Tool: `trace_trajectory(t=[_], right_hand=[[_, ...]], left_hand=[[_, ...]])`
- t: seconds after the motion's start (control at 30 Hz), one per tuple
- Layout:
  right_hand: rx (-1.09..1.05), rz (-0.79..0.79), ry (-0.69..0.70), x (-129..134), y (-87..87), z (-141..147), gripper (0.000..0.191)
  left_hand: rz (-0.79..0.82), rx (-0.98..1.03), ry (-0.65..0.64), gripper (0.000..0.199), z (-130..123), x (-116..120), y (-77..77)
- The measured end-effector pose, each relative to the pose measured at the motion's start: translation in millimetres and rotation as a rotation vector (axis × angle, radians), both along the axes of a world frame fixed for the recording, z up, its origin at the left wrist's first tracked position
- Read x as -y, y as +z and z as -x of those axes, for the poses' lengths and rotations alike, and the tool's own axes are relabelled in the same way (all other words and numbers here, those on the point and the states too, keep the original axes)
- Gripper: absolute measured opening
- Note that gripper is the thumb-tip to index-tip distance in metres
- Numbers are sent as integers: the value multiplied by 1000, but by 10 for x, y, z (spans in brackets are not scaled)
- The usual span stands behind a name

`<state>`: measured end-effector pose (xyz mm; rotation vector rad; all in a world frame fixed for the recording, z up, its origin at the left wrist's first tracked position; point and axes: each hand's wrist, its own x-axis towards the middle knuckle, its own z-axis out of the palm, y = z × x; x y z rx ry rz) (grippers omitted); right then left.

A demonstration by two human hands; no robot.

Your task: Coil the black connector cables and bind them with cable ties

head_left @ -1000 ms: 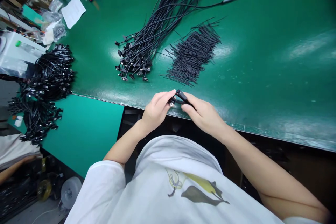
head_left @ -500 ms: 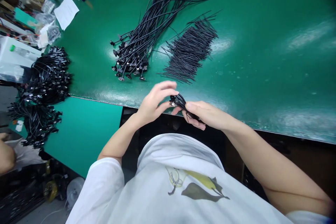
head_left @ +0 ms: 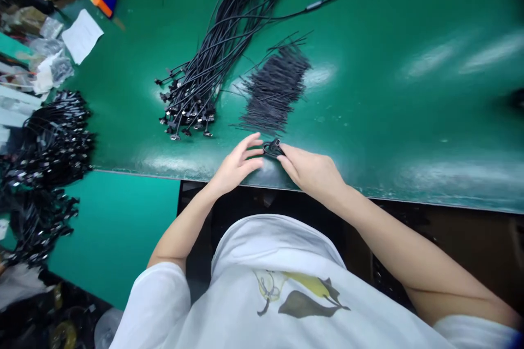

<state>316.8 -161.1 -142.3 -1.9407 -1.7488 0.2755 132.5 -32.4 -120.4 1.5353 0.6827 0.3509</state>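
The small black cable loop (head_left: 272,148) lies between my hands, almost flat on the tabletop (head_left: 413,120) and close to its front edge. It looks like one short cable bent back on itself, with a thicker section along its top.

My right hand (head_left: 311,172) is loosely curled, with its fingers against the loop's right side. From this angle, I can't tell whether it is gripping the loop or only resting there. My left hand (head_left: 235,166) is open with its fingers spread, and their tips sit just beside the loop without touching it.

The step in hand looks like working on this single piece, down on the tabletop. As I judge it, the next move calls for a secure pinch from both hands, because the loop lies so low and my left fingers aren't on it.

Ahead of my left hand lies a bundle of long black cables (head_left: 192,98), with its connectors bunched at the end nearest me. Ahead of my right hand is a pile of short black wires (head_left: 274,87). Farther out past my left hand, heaped black cables (head_left: 53,142) spill across a teal mat (head_left: 114,234), and a sheet of paper (head_left: 82,37) lies beyond them.
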Motion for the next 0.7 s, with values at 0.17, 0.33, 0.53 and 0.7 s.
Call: trace_trajectory(t=[0.17,0.33,0.53,0.7], right_hand=[[-140,-15,-132,132,-62,-422,42],[-12,37,-321,259,-52,-734,47],[-277,7,-173,328,117,-772,34],[-806,217,78,336,366,-533,39]], left_hand=[[-173,-153,40,43,37,-37,57],[-261,-235,-131,33,-23,51,-15],[-10,-139,-126,59,-306,188,-121],[84,113,-188,70,-619,254,53]])
